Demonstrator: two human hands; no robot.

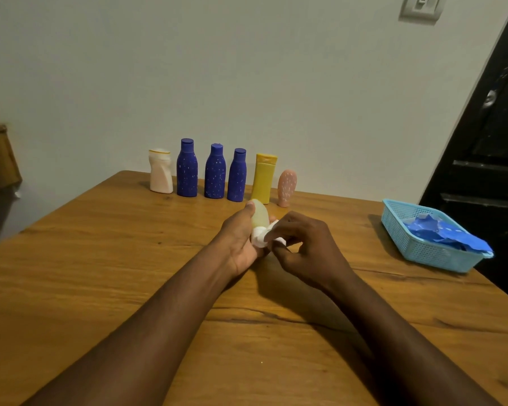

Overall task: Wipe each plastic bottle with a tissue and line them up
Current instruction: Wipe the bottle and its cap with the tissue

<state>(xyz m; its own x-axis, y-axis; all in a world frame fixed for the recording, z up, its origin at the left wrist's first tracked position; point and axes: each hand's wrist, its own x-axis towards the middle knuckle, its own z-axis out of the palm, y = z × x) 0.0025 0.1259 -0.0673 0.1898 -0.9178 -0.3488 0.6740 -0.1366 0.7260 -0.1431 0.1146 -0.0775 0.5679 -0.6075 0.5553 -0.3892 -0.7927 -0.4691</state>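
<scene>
Now wiping | left hand (238, 240) gripping small pale translucent plastic bottle (259, 213), long axis toward rounded pink plastic bottle (287, 187) just beyond | right hand (304, 249) pinching crumpled white tissue (261, 238) at its near end

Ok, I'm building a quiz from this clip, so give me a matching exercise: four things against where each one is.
Things:
1. white bottle
2. yellow bottle
3. pale bottle
4. tissue

Places:
A. gripped in the left hand
B. at the left end of the row
C. pinched by the right hand
D. between a blue bottle and the pink bottle

Pairs: 1-B, 2-D, 3-A, 4-C
</scene>
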